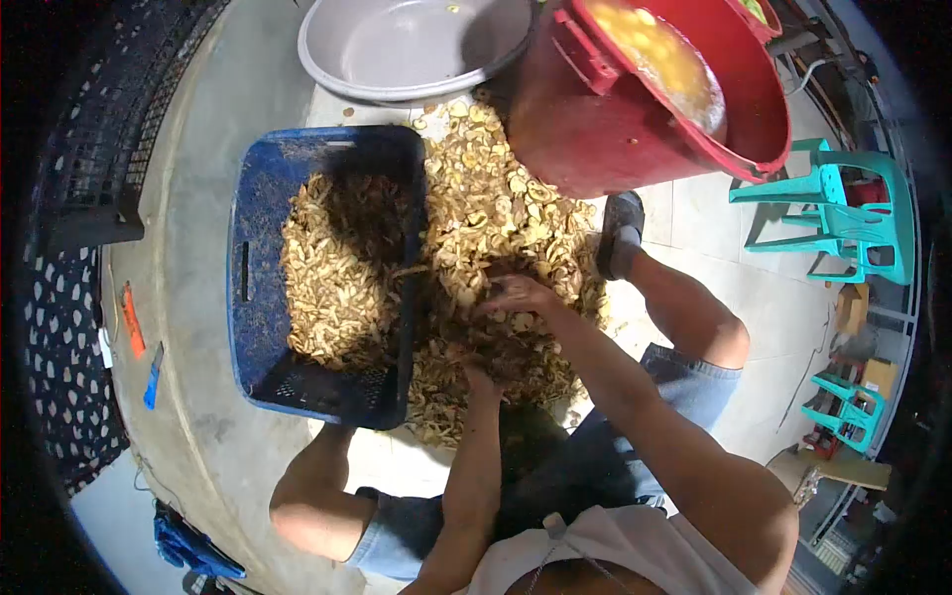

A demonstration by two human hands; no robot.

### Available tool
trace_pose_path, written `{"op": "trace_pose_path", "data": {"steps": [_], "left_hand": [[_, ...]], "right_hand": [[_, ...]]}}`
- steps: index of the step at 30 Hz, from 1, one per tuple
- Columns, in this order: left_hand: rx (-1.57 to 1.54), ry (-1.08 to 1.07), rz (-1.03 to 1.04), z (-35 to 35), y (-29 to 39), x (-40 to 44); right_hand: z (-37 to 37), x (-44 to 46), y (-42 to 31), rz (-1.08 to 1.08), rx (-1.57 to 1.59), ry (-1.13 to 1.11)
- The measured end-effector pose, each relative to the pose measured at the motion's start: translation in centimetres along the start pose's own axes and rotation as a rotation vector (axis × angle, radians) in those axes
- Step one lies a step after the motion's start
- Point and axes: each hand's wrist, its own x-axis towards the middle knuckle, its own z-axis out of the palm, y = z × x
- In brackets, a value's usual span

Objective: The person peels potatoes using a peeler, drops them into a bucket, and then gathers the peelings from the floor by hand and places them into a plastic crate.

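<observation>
A wide heap of pale and brown peel-like slices [540,223] lies on the floor between my legs. My right hand [521,296] is over the middle of this heap, its fingers stretched out and slightly apart, with nothing visibly gripped. Lower down, my left hand [468,359] reaches into the shaded near part of the heap. Shadow and slices hide its fingers. Just left of the heap stands a blue plastic crate [260,327], partly filled with pale, slender pieces [332,288]. My left hand is close to the crate's right wall.
A large red tub [595,144] with yellow pieces in liquid stands beyond the heap, beside a grey basin [327,74]. Teal plastic chairs [873,223] stand at right. On the left ledge lie an orange-handled tool [132,319] and a blue-handled one [153,377].
</observation>
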Motion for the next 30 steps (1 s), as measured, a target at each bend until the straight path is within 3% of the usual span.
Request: {"op": "trace_pose_path", "data": {"steps": [1,5,6,8,9,11,13,15,16,18,20,21,22,24,25,26,27,29,30], "left_hand": [[0.035,-0.199,0.038,-0.1,-0.2,0.1],[-0.090,-0.469,0.049,2.3,-0.1,-1.6],[0.168,-0.130,0.037,5.9,0.9,-4.5],[0.334,-0.055,0.112,8.3,2.0,-7.1],[0.329,-0.058,0.130,8.5,2.8,-6.7],[0.381,-0.156,0.379,8.7,5.3,-5.5],[0.266,-0.410,0.378,12.3,9.1,-9.9],[0.474,-0.424,0.696,13.7,13.0,-13.3],[0.503,-0.420,0.760,14.8,15.1,-15.5],[0.707,-0.347,0.958,17.4,18.1,-20.5],[0.894,-0.246,1.133,16.9,22.5,-19.9],[0.912,-0.225,1.170,15.1,25.2,-16.5],[1.297,-0.095,1.347,13.6,25.9,-16.1],[1.237,0.311,1.011,11.4,25.7,-15.7],[1.128,0.321,0.814,9.6,25.5,-15.8],[1.245,0.505,0.844,6.8,27.1,-12.9],[1.112,0.404,0.918,6.1,25.9,-13.1],[0.897,0.255,0.950,6.7,20.7,-17.2],[0.947,0.150,0.960,6.1,18.1,-17.7]], "right_hand": [[0.4,-0.5,0.3,-0.017,0.017,0.016],[1.6,-3.3,0.8,-0.133,0.115,0.084],[1.7,-4.4,0.9,-0.202,0.157,0.121],[1.2,-7.4,0.1,-0.249,0.325,0.211],[0.9,-9.5,-1.7,-0.022,0.539,0.305],[0.1,-12.7,-4.3,-0.173,0.753,0.418],[-0.8,-12.8,-5.8,-0.512,0.762,0.564],[-1.5,-18.9,-11.0,-0.723,0.860,0.515],[-0.8,-21.5,-14.6,-0.894,0.938,0.658],[-2.4,-17.2,-17.1,-1.252,0.768,0.701],[-2.3,-15.4,-21.5,-1.393,0.988,0.481],[-2.1,-14.8,-22.3,-1.110,0.838,0.637],[-1.9,-14.3,-23.1,-0.828,0.668,0.719],[-1.8,-13.6,-21.5,-0.810,0.214,0.726],[-1.4,-10.7,-20.3,-0.703,0.105,0.789],[-1.1,-9.8,-18.5,-0.695,0.105,0.799],[-0.6,-9.3,-15.8,-0.804,0.400,0.755],[1.4,-5.1,-8.6,-0.683,0.658,0.835],[1.9,-3.1,-4.6,-0.478,0.584,0.968]]}}
